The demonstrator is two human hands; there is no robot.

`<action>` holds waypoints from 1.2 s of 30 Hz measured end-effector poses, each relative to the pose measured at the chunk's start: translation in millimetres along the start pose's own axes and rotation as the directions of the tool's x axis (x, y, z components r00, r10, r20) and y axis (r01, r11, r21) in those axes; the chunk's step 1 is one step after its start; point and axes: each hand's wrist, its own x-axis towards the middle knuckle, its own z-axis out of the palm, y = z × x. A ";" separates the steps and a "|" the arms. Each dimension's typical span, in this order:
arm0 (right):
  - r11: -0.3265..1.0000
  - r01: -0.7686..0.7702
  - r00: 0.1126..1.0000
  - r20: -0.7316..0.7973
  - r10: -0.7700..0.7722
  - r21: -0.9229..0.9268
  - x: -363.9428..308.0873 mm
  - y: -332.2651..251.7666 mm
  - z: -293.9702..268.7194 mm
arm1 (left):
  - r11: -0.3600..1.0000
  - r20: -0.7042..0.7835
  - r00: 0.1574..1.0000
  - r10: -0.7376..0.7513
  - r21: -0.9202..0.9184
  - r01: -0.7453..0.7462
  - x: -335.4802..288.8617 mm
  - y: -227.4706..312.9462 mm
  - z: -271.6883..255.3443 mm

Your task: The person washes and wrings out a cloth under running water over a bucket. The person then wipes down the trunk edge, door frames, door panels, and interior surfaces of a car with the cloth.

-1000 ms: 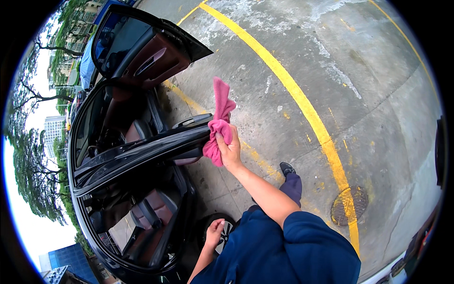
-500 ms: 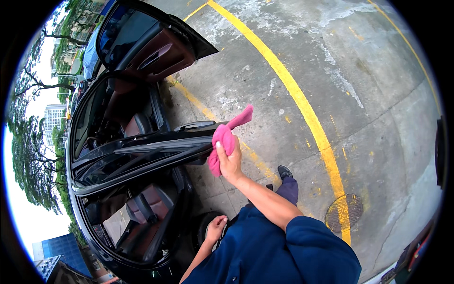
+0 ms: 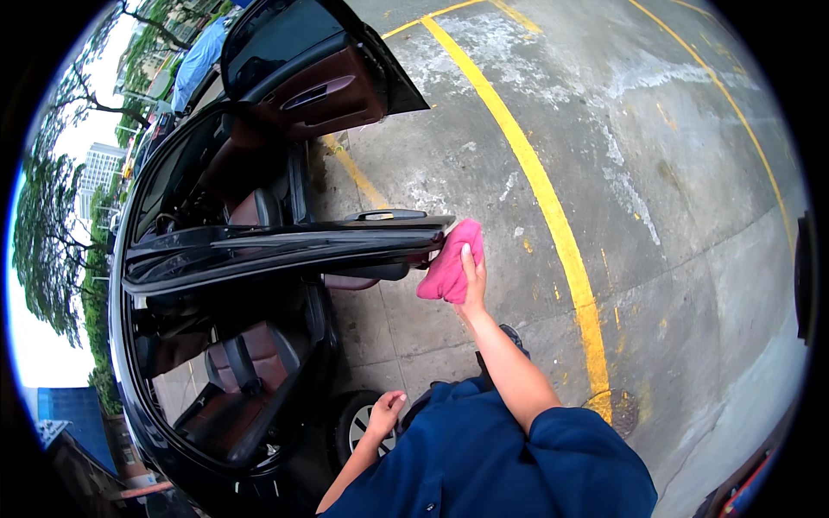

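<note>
My right hand (image 3: 474,281) grips a bunched pink cloth (image 3: 447,274), thumb on top. The cloth touches the outer end of the black car's open rear door (image 3: 302,250), which is seen nearly edge-on. My left hand (image 3: 385,414) hangs low in front of my body, above the rear wheel (image 3: 356,429). Its fingers are loosely curled together, and nothing shows in them. Past the door edge, the rear seat (image 3: 259,358) in dark red and black is visible inside the car.
The front door (image 3: 319,95) also stands open, farther off. Grey concrete ground (image 3: 466,173) with a thick yellow line (image 3: 540,181) lies to the right. A round metal cover (image 3: 623,413) is set in the ground near my right side. Trees (image 3: 60,276) rise beyond the car.
My right hand has moved right with the cloth, which is now more bunched against the door's end. The door appears swung farther across, and my view has shifted. The left hand stays low.
</note>
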 end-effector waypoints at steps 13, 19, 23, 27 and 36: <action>-0.160 0.909 0.233 0.790 -0.568 -0.384 -111.0 12.1 196.3 | 0.978 -0.039 0.998 0.049 -0.203 -0.056 -7.9 -129.3 -37.6; -0.443 0.801 0.073 0.800 -0.595 -0.403 -139.0 34.7 305.1 | 0.917 -0.248 0.969 0.023 -0.379 -0.119 -21.6 -214.4 -79.4; -0.561 0.788 -0.070 0.868 -0.491 -0.254 -163.9 68.2 348.4 | 0.920 -0.288 0.953 -0.093 -0.391 -0.028 -18.1 -281.8 -96.7; -0.588 0.806 -0.151 0.937 -0.316 -0.068 -186.1 115.8 404.0 | 0.937 -0.166 0.980 -0.110 -0.345 0.046 -5.7 -301.5 -124.3; -0.538 0.812 -0.223 0.972 0.067 0.224 -186.9 240.3 507.8 | 0.899 -0.335 0.941 -0.043 -0.423 -0.110 54.5 -237.8 -210.4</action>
